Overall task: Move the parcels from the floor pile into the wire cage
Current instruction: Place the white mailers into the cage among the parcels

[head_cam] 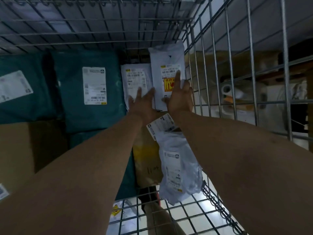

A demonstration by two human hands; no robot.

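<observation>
Both my arms reach down into the wire cage. A white mailer parcel with a yellow and red sticker stands against the cage's far right corner. My right hand lies on its right side, index finger stretched up over the label and the other fingers curled round its right edge. My left hand rests flat with fingers spread at its lower left edge, also over a second white mailer beside it. A crumpled white bag parcel lies between my forearms near the cage's front.
Teal parcels with white labels fill the cage's left and middle. Brown cardboard boxes lie at the left front and under the white bag. Behind the right wire wall are boxes and a tape roll. Pale floor shows through the front mesh.
</observation>
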